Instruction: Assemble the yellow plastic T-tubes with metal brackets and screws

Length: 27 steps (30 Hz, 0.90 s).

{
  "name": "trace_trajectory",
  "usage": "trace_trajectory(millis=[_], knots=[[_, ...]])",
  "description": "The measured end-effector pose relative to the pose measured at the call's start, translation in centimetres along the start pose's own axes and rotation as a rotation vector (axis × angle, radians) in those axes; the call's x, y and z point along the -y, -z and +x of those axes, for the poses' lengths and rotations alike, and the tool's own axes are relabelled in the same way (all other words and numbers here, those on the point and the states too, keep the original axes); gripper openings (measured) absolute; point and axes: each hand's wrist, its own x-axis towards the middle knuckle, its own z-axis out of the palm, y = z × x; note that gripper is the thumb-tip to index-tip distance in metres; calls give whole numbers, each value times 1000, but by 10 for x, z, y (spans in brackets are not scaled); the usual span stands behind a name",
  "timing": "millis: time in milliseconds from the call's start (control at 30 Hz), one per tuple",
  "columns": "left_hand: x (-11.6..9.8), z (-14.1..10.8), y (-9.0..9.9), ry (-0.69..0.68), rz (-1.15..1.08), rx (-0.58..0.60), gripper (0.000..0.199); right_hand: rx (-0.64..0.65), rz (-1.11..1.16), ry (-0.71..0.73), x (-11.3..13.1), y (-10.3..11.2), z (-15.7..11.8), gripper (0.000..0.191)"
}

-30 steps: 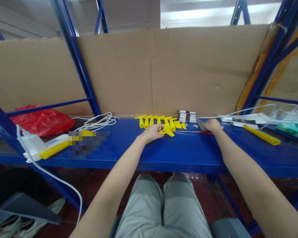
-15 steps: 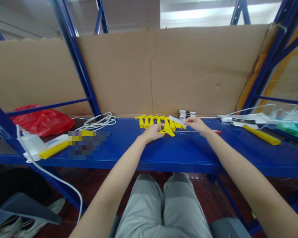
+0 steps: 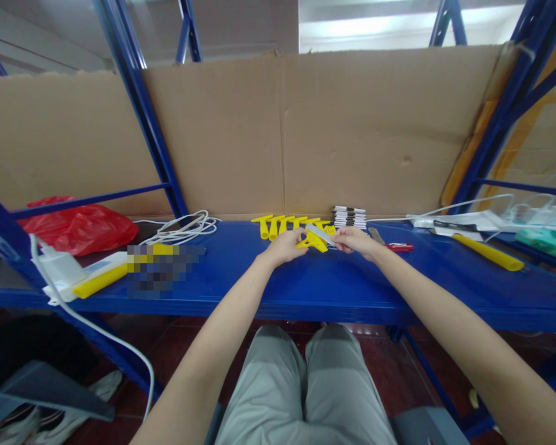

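My left hand (image 3: 285, 247) pinches a yellow T-shaped plastic handle (image 3: 315, 245), its wide head turned toward the right. Between the thumb and fingers of my right hand (image 3: 356, 240) is a flat pale strip (image 3: 320, 233), like a blade. The strip slants over the head of the yellow handle; whether it sits in the head or only touches it, I cannot tell. Just behind my hands lies a row of similar yellow T-shaped handles (image 3: 273, 227). A stack of white and black strips (image 3: 349, 217) stands beyond my right hand.
A red-handled tool (image 3: 399, 247) lies right of my right hand, beside a small flat piece (image 3: 375, 235). Farther right is a yellow tube (image 3: 488, 252). Coiled white cable (image 3: 185, 228), a red bag (image 3: 81, 225) and a power strip are left. Cardboard (image 3: 352, 136) closes the back.
My right hand has moved left and slightly down, bringing the pale strip onto the yellow handle's head. My left hand has stayed nearly still.
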Motion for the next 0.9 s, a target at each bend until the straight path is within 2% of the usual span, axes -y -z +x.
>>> trace_trajectory(millis=[133,300,433,600,900], knots=[[-1,0,1,-11,-3,-2,50,25,30,-22,0,-2,1,25],[-4,-2,3,-14,7,-6,51,142,31,-45,-1,-3,1,32],[-4,-3,4,-48,-13,-8,52,145,33,-38,-2,-4,1,34],[-1,-1,2,-141,-5,41,50,168,17,-48,-4,-5,1,33],[-4,-3,4,-220,106,139,47,194,17,-75,-4,-6,-1,28]])
